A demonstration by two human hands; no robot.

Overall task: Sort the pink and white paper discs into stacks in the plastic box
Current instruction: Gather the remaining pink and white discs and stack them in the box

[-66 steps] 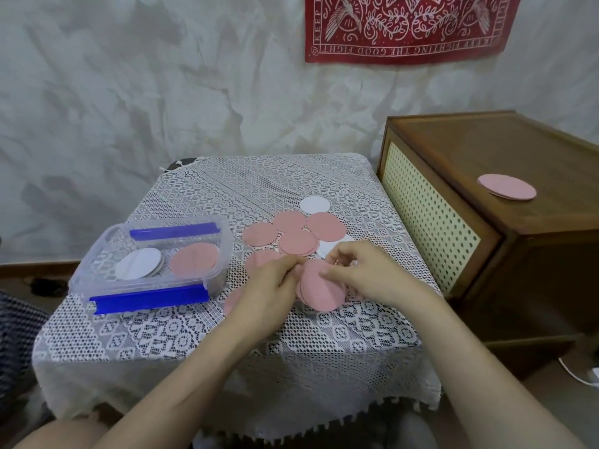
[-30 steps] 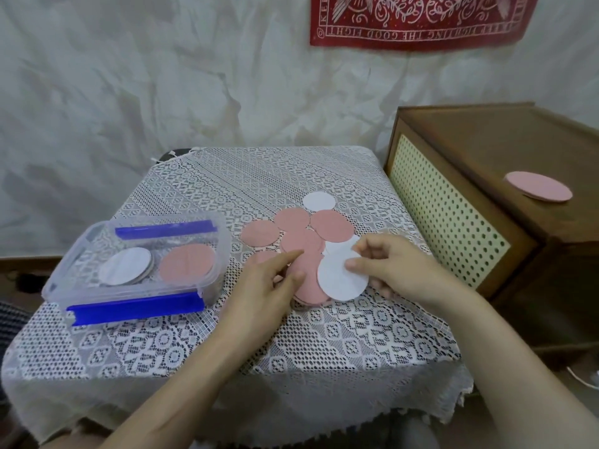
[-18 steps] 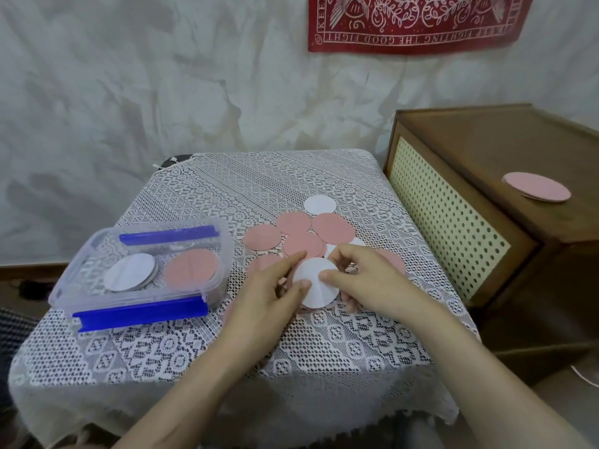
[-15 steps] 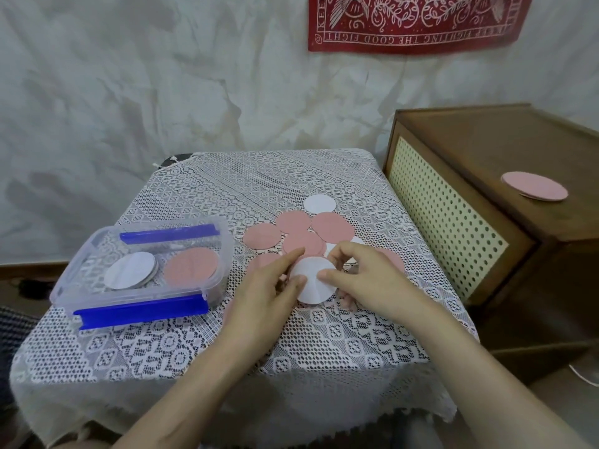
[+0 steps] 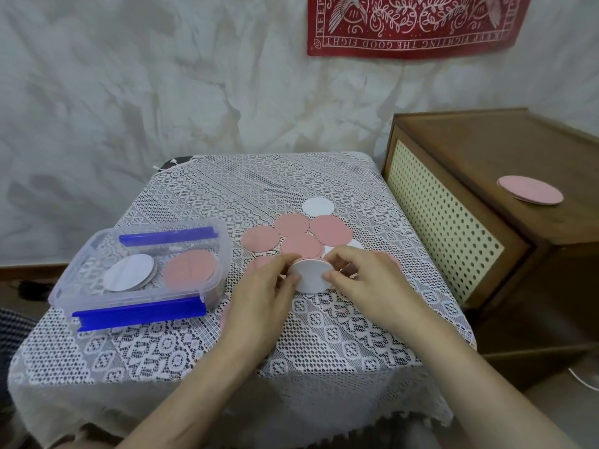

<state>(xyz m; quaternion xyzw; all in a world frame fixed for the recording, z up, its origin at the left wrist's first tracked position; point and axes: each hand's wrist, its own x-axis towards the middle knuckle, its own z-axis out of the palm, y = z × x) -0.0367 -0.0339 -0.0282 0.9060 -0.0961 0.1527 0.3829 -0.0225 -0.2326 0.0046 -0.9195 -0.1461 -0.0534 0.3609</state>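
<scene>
Between the earlier glimpses and this one, the white disc [image 5: 310, 276] had passed from the right hand [image 5: 368, 280] alone into a shared hold, both hands closing in on it from either side above the lace tablecloth [image 5: 181, 345]. Before that, the disc between the hands had been a pink one.

At this moment the left hand [image 5: 264, 303] pressed its fingertips against the disc's left edge while the right hand's fingers curled over its right edge, so it was pinched between them. It sat just in front of the loose pink discs [image 5: 301, 234] spread over the middle of the table, and from where I stood I could not tell whether it lay flat on something pink beneath or was lifted clear. A lone white disc at the far end [image 5: 318, 206] lay apart from the cluster.

To the left stood the plastic box [image 5: 207, 286], open, with a white stack [image 5: 129, 273] and a pink stack [image 5: 189, 268] side by side inside. A separate pink pile [image 5: 530, 190] rested on the wooden cabinet [image 5: 486, 150], well apart from all this.

The risk, as I judged it, was that thin paper clings: a pink disc could ride along under the white one and end up on the wrong stack. The lace might also snag an edge as a disc was lifted. A hurried drop into the box could skew the white stack against the pink.
</scene>
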